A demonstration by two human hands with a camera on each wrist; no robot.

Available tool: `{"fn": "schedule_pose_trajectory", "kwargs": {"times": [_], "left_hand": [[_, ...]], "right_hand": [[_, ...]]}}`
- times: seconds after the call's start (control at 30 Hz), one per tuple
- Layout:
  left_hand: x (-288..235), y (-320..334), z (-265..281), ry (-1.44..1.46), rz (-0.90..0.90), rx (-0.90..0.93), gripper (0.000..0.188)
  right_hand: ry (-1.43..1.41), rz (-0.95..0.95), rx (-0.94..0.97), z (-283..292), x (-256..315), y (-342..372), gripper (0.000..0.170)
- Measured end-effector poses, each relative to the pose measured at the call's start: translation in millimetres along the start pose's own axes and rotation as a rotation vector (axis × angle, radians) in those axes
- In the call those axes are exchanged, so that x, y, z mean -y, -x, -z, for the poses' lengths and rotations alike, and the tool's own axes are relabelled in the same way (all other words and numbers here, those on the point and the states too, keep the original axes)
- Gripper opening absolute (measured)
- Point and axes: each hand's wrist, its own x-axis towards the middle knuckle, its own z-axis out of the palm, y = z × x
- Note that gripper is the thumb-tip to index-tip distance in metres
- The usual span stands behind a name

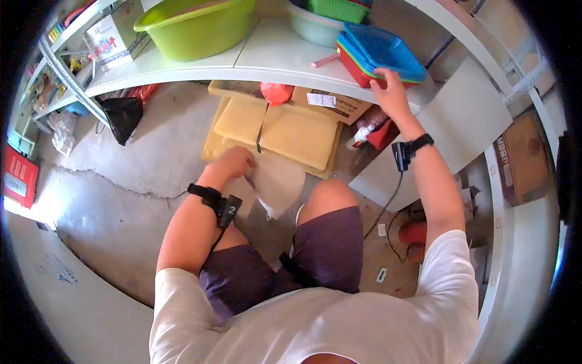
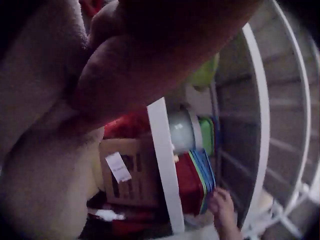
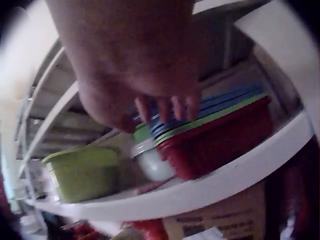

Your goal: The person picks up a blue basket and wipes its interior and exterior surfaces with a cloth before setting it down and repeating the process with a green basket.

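Observation:
My right hand [image 1: 393, 96] is at the near corner of a stack of plastic baskets [image 1: 379, 51], blue on top with green and red below. In the right wrist view its fingers [image 3: 177, 107] are spread and overlap the blue rims. Low in front of my knees, my left hand [image 1: 230, 165] has curled fingers and grips a pale beige cloth-like piece [image 1: 279, 182] that hangs down beside it. The left wrist view shows this pale, soft surface [image 2: 35, 70] close against the curled fingers, partly in shadow.
A white shelf [image 1: 267, 54] carries the baskets, a lime-green tub [image 1: 197, 30] and a pale basin [image 1: 312, 25]. Beneath it are flat yellow slabs [image 1: 291, 130], a cardboard box [image 1: 348, 108] and a red bag [image 1: 277, 93]. A white panel [image 1: 448, 136] leans at the right.

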Motion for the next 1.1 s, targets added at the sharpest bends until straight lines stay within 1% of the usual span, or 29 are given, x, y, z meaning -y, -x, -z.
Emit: {"fn": "schedule_pose_trajectory", "kwargs": {"times": [0.03, 0.07, 0.17, 0.27, 0.3, 0.37, 0.43, 0.53, 0.57, 0.63, 0.67, 0.73, 0.77, 0.83, 0.87, 0.9, 0.97, 1.03, 1.07, 1.1], "left_hand": [[25.1, 0.3, -9.1, 0.109, 0.020, 0.026, 0.043], [39.6, 2.5, -14.3, 0.215, 0.042, 0.053, 0.049], [39.4, 22.6, 5.0, 0.271, 0.051, 0.018, 0.054], [40.0, 24.0, 8.0, 0.379, 0.039, -0.073, 0.051], [35.5, 24.8, 10.9, 0.381, -0.004, -0.137, 0.051], [19.0, 26.6, 20.4, 0.391, -0.093, -0.255, 0.049], [10.4, 19.9, 24.8, 0.397, -0.083, -0.251, 0.049], [-5.1, 15.5, 31.7, 0.392, -0.087, -0.269, 0.047], [-8.7, 12.9, 31.8, 0.387, -0.095, -0.275, 0.046], [-8.4, 4.7, 26.5, 0.374, -0.113, -0.303, 0.049], [-8.5, 2.2, 23.1, 0.367, -0.120, -0.317, 0.050], [-22.7, 0.9, 25.9, 0.488, -0.125, -0.472, 0.051], [-30.6, 1.0, 28.8, 0.548, -0.124, -0.547, 0.052], [-37.4, -0.2, 35.3, 0.909, -0.073, -0.489, 0.052], [-40.6, -1.1, 40.5, 1.084, -0.047, -0.462, 0.053], [-46.3, -1.1, 46.8, 1.294, -0.059, -0.447, 0.049], [-57.0, 0.6, 52.3, 1.711, -0.085, -0.411, 0.042], [-53.6, -4.3, 49.5, 2.035, -0.110, -0.382, 0.044], [-51.9, -5.8, 49.9, 2.191, -0.125, -0.365, 0.047], [-51.7, -3.1, 50.8, 2.121, -0.184, -0.439, 0.050]], "right_hand": [[0.096, 0.014, -0.034, 0.8, -0.8, -13.8, 0.029], [0.189, 0.026, -0.069, -1.6, -0.1, -21.1, 0.032], [0.367, 0.101, -0.274, -21.7, 6.2, -25.3, 0.041], [0.479, -0.049, -0.249, -31.8, -1.4, -30.0, 0.034], [0.517, -0.103, -0.236, -34.7, -8.4, -30.0, 0.033], [0.451, -0.070, -0.267, -40.6, -30.1, -34.0, 0.032], [0.400, -0.017, -0.313, -34.9, -33.9, -38.3, 0.032], [0.435, 0.033, -0.474, -18.3, -30.1, -45.8, 0.033], [0.351, 0.031, -0.532, -11.6, -25.8, -46.7, 0.033], [0.184, 0.028, -0.639, 5.7, -5.2, -42.3, 0.033], [0.134, 0.033, -0.640, 13.0, 12.7, -36.4, 0.032], [0.029, 0.047, -0.638, 22.5, 60.6, -19.7, 0.032], [-0.070, 0.073, -0.606, 23.6, 82.6, -12.6, 0.031], [-0.268, 0.100, -0.545, 18.9, 123.9, 11.4, 0.029], [-0.192, 0.155, -0.464, 15.5, 140.3, 26.0, 0.028], [-0.120, 0.218, -0.386, 12.0, 156.2, 36.1, 0.028], [-0.188, 0.361, -0.224, -3.3, 187.2, 58.6, 0.029], [-0.193, 0.414, -0.009, -10.0, 213.8, 74.6, 0.032], [-0.236, 0.415, 0.054, -12.9, 220.4, 79.8, 0.032], [-0.280, 0.417, 0.115, -16.9, 225.5, 83.4, 0.032]]}}
